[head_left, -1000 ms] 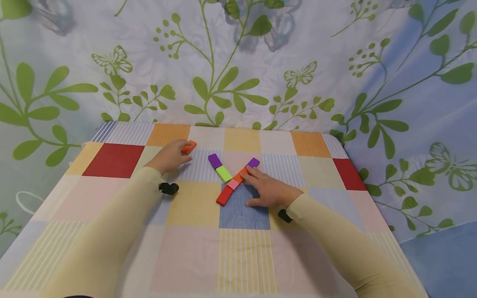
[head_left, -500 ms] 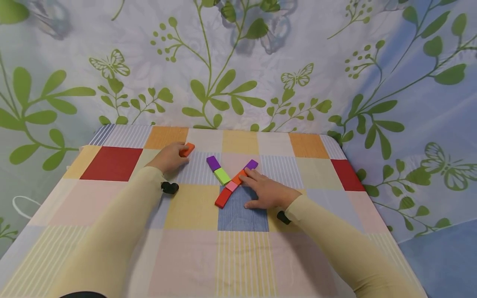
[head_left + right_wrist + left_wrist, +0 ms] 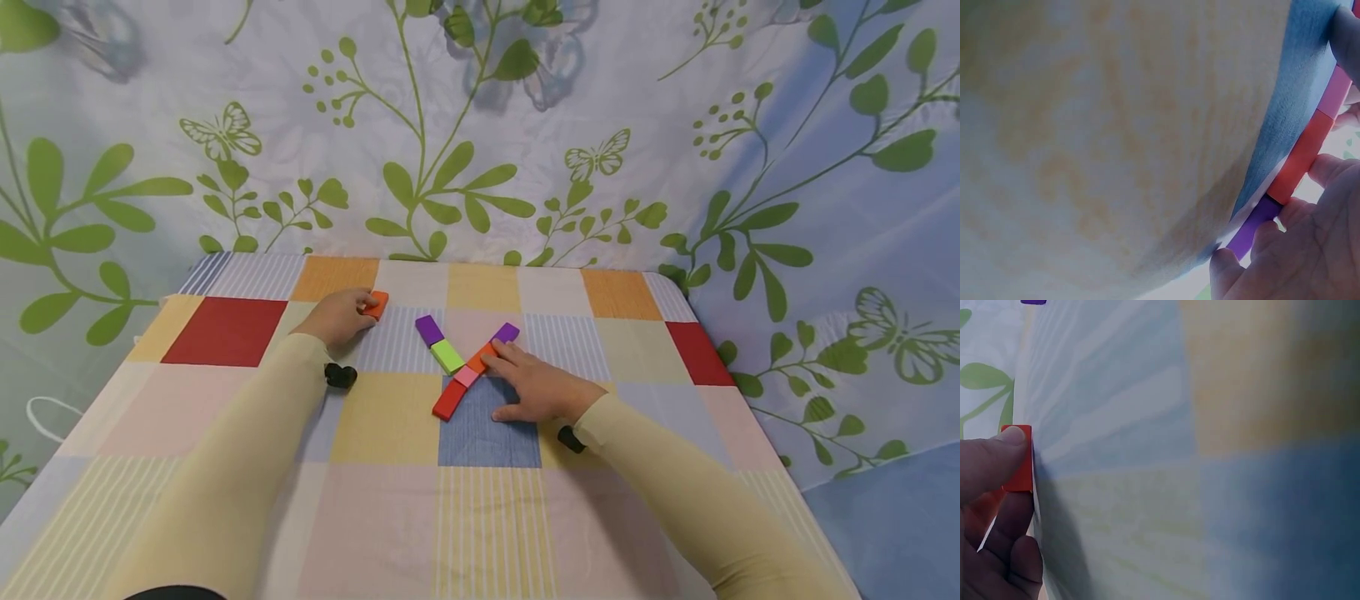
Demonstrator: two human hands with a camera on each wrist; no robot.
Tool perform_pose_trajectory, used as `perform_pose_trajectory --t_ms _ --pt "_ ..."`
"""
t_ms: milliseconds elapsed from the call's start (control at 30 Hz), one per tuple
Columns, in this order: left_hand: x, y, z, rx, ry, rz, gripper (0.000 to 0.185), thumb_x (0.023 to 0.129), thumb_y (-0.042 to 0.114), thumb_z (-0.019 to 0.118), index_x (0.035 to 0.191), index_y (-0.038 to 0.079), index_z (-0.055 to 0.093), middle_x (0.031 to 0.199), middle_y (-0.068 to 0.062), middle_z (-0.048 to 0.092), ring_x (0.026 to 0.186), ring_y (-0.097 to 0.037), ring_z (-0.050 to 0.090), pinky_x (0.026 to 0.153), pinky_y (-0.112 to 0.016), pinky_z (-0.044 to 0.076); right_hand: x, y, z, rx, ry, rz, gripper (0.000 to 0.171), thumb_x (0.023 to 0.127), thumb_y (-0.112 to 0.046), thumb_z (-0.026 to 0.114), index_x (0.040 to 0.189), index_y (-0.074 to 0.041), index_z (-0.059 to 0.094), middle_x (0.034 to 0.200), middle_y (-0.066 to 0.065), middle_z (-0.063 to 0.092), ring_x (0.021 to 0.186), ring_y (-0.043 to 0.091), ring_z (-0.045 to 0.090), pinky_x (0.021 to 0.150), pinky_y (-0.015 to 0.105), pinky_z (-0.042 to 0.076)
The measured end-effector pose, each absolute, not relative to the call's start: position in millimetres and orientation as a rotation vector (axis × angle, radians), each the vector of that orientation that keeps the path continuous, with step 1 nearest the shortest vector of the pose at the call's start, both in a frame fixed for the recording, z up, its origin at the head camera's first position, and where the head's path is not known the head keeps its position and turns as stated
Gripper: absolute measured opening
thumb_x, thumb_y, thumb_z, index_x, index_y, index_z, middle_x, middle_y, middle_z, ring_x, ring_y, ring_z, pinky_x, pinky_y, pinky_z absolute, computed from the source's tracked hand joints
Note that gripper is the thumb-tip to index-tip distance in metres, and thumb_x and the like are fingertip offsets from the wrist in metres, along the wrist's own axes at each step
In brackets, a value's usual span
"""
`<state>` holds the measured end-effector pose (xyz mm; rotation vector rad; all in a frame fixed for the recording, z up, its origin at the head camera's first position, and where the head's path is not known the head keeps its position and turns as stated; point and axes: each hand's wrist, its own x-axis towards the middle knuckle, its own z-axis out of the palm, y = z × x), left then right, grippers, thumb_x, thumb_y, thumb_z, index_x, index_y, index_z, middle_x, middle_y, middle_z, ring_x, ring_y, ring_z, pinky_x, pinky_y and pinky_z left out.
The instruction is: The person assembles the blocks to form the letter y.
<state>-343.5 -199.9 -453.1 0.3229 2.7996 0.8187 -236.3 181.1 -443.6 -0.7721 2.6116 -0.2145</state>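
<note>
My left hand (image 3: pixel 339 319) pinches an orange block (image 3: pixel 377 305) at the far left part of the table. In the left wrist view the thumb lies on the face of this orange block (image 3: pixel 1019 472), with fingers behind and below it. My right hand (image 3: pixel 542 388) has its fingers spread, the tips at a slanting row of blocks. That row runs from a red block (image 3: pixel 450 399) through a pink block (image 3: pixel 467 377) and another orange block (image 3: pixel 481 358) to a purple block (image 3: pixel 506 332). A lime-green block (image 3: pixel 447 356) and a second purple block (image 3: pixel 429 330) branch off to the left.
A patchwork cloth (image 3: pixel 375 517) covers the table. Behind it hangs a pale curtain (image 3: pixel 480 208) with green leaves and butterflies. Dark wrist devices sit under both sleeves. A white loop of cord (image 3: pixel 52 417) shows beyond the left edge.
The orange block in my left hand has turned slightly and more of its face shows. My right hand stays at the row. The head view has shifted a little.
</note>
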Motion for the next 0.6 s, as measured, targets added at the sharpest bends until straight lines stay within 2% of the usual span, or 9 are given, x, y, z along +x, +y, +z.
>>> perform_pose_trajectory --t_ms 167,333,600 --pt "-346.2 -199.2 -451.2 0.356 2.806 0.75 0.046 0.104 0.02 0.066 0.146 0.002 0.058 0.158 -0.024 0.05 0.141 -0.043 0.05 0.12 -0.059 0.039 -235.9 181.3 -444.5 -0.778 2.616 -0.222 0.1 0.093 -0.055 0.075 0.17 -0.027 0.018 0.179 0.004 0.004 0.166 0.032 0.007 0.131 0.052 0.025" --pt "-346.6 -195.8 -447.8 0.43 2.822 0.688 0.041 0.104 0.016 0.064 0.141 -0.001 0.057 0.164 -0.024 0.042 0.147 -0.046 0.045 0.123 -0.06 0.036 -235.7 180.9 -444.1 -0.769 2.617 -0.233 0.1 0.092 -0.055 0.075 0.17 -0.027 0.019 0.179 0.003 0.004 0.166 0.031 0.007 0.131 0.052 0.025" --pt "-346.2 -191.7 -448.6 0.392 2.808 0.658 0.044 0.106 0.02 0.063 0.143 0.0 0.051 0.15 -0.024 0.056 0.142 -0.043 0.051 0.121 -0.058 0.039 -236.2 179.9 -444.2 -0.756 2.616 -0.206 0.1 0.093 -0.057 0.074 0.17 -0.029 0.017 0.18 0.001 0.002 0.166 0.028 0.006 0.131 0.05 0.025"
